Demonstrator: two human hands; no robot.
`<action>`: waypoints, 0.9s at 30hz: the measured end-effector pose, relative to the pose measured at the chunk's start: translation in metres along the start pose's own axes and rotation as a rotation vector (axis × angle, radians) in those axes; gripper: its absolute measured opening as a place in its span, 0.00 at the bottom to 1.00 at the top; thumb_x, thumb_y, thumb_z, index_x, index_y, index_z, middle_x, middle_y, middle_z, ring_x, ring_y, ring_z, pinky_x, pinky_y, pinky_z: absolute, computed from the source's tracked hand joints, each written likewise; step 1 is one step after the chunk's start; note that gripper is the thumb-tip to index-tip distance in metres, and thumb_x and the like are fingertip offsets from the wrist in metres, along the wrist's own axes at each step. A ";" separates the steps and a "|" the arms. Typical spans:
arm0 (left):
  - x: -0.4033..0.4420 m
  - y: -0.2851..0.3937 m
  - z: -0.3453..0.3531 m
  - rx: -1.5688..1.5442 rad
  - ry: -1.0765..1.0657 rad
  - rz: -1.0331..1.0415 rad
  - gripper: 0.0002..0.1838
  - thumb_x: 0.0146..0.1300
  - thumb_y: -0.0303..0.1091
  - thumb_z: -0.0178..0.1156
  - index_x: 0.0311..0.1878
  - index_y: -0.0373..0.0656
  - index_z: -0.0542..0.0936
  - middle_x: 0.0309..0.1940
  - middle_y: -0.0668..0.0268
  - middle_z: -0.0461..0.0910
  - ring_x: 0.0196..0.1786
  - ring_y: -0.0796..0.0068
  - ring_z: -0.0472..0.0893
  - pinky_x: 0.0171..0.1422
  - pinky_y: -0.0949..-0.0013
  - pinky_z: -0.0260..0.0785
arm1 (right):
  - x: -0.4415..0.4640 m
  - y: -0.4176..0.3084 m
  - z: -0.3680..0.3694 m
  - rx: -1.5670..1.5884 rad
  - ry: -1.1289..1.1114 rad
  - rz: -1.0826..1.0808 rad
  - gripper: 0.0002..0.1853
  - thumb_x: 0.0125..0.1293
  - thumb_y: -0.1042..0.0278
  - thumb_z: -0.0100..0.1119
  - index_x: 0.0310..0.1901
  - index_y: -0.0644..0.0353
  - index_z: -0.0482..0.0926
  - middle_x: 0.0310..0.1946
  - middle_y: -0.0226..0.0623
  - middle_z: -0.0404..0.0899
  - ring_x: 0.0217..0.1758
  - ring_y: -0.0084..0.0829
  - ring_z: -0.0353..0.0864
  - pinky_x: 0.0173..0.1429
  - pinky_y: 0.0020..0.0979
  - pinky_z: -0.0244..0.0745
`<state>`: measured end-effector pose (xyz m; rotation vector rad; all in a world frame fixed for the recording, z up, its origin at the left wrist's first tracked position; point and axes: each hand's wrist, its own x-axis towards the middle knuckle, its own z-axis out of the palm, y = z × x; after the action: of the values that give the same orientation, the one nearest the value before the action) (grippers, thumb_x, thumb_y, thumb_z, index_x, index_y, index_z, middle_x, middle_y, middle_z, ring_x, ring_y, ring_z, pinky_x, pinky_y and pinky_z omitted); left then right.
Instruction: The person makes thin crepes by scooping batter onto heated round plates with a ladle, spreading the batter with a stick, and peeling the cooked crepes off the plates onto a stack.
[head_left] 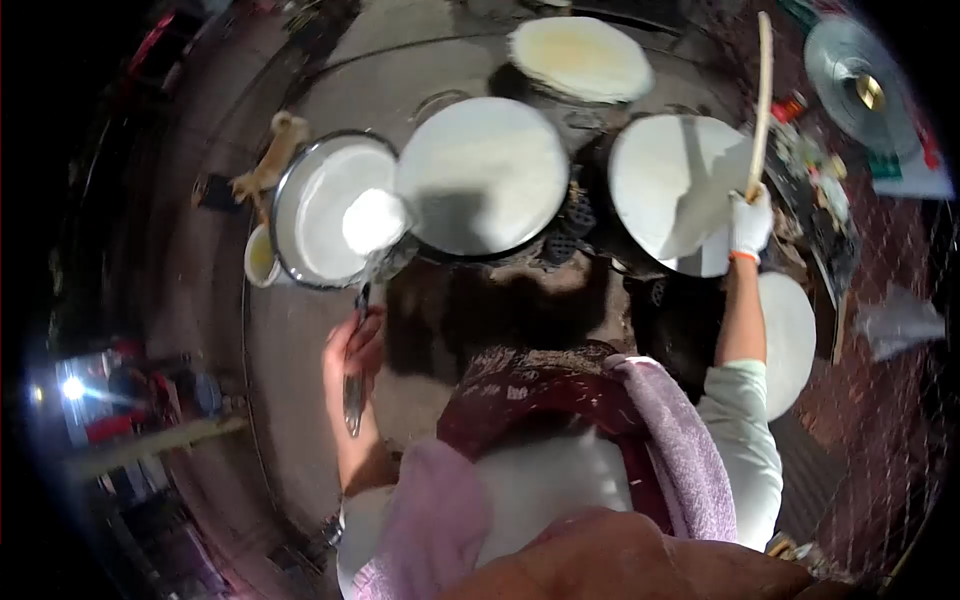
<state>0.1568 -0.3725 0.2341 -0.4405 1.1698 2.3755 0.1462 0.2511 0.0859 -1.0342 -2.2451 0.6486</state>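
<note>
My bare left hand point(355, 345) is closed round the dark handle of a ladle point(375, 222). The ladle's bright white bowl is over the right side of a metal-rimmed pot point(318, 210) of white liquid or batter. My right hand point(750, 222), in a white glove with an orange cuff, grips a long pale wooden stick point(762, 100) that points away from me. It is over the right edge of a round white-topped griddle point(665, 185). Between the hands lies another round white surface point(483, 175) with a dark rim.
A pale yellowish round sheet point(580, 58) lies at the far side. Another white round point(787, 345) is beside my right forearm. A small cup point(262, 256) stands left of the pot. A metal disc point(868, 88) is at the far right, and a bright lamp point(73, 388) at the left.
</note>
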 end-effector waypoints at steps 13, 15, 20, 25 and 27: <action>0.106 0.084 -0.013 0.331 0.056 -0.064 0.14 0.73 0.35 0.47 0.46 0.31 0.74 0.19 0.74 0.64 0.13 0.85 0.58 0.16 0.77 0.48 | 0.152 -0.231 -0.009 0.293 -0.379 -0.154 0.22 0.54 0.72 0.65 0.53 0.66 0.79 0.38 0.30 0.81 0.39 0.22 0.78 0.46 0.23 0.72; 0.121 0.075 -0.017 -0.088 -0.095 -0.107 0.15 0.73 0.33 0.44 0.49 0.28 0.71 0.21 0.76 0.60 0.13 0.90 0.56 0.16 0.83 0.46 | 0.199 -0.235 0.019 0.251 -0.374 -0.255 0.23 0.54 0.68 0.65 0.54 0.64 0.79 0.38 0.31 0.83 0.39 0.24 0.79 0.47 0.25 0.73; 0.140 0.039 -0.008 -0.792 -0.067 -0.222 0.15 0.74 0.31 0.43 0.51 0.24 0.67 0.22 0.72 0.60 0.12 0.87 0.56 0.14 0.82 0.51 | 0.275 -0.292 0.093 -0.098 -0.195 -0.810 0.23 0.56 0.66 0.59 0.55 0.53 0.78 0.42 0.47 0.83 0.43 0.44 0.84 0.49 0.37 0.76; 0.146 0.022 0.011 -0.869 -0.113 -0.131 0.16 0.75 0.28 0.40 0.56 0.21 0.62 0.25 0.66 0.62 0.15 0.82 0.62 0.16 0.79 0.56 | 0.239 -0.343 0.173 -0.271 -0.232 -1.118 0.19 0.63 0.68 0.51 0.57 0.46 0.74 0.38 0.45 0.83 0.38 0.47 0.83 0.43 0.43 0.77; 0.143 0.022 0.030 -1.058 -0.199 -0.109 0.17 0.76 0.29 0.35 0.57 0.22 0.59 0.27 0.62 0.64 0.17 0.77 0.64 0.21 0.74 0.62 | 0.241 -0.320 0.249 -0.430 -0.286 -1.191 0.28 0.64 0.71 0.49 0.67 0.39 0.66 0.39 0.43 0.80 0.36 0.44 0.83 0.41 0.44 0.78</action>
<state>0.0215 -0.3239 0.1994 -0.5357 -0.2799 2.6736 -0.3137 0.2095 0.1817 0.3743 -2.7541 -0.2366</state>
